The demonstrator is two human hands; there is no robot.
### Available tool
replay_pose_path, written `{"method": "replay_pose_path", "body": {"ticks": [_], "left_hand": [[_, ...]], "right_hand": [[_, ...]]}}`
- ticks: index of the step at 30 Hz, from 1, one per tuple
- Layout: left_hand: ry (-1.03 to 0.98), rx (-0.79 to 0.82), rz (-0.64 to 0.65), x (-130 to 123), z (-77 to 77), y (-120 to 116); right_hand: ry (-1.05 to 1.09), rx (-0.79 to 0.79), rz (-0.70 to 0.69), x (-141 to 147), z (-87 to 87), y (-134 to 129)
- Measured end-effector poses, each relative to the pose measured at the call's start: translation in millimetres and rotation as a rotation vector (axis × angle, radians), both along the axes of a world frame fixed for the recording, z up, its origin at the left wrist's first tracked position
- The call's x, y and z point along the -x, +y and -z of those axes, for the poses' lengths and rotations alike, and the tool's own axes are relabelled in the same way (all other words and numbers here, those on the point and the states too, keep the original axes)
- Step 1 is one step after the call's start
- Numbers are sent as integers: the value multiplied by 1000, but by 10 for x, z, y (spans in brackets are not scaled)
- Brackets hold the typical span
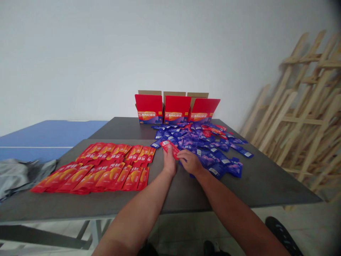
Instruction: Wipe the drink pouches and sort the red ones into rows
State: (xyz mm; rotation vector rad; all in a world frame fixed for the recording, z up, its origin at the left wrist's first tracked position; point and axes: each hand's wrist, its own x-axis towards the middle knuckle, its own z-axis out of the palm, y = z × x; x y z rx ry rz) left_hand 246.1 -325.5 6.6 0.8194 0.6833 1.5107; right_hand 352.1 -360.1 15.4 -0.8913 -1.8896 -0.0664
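Note:
My left hand (pixel 169 163) is at the near edge of the blue heap, its fingers pinching a red sachet (pixel 168 148) that lies slanted. Beside it, my right hand (pixel 189 161) rests on the loose heap of blue sachets (pixel 199 142), with its fingertips close to the red sachet's lower end. Whether those fingers grip anything is hidden. Neat overlapping rows of red sachets (pixel 106 172) lie to the left of both hands. Several red sachets are mixed into the blue heap. Three open cardboard cartons with red printed lids (pixel 176 109) stand in a row at the table's far edge.
Everything lies on a dark grey table (pixel 170 197). A blue table (pixel 50 137) with a white line stands to the left, with a grey cloth (pixel 22 177) at its near edge. Wooden frames (pixel 298 110) lean against the white wall on the right.

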Motion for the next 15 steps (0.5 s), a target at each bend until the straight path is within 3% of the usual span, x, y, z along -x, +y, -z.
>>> {"method": "replay_pose_path", "body": {"ticks": [3, 6, 10, 13, 15], "left_hand": [[6, -2, -10, 1, -35, 11], [139, -45, -20, 15, -46, -2], [550, -244, -80, 35, 2, -33], [826, -443, -136, 24, 67, -46], [928, -499, -160, 6, 101, -52]], "right_hand": [[-46, -2, -51, -67, 5, -5], [166, 80, 49, -80, -40, 7], [519, 406, 150, 13, -75, 36], [515, 518, 129, 109, -70, 39], [443, 541, 195, 143, -64, 33]]}}
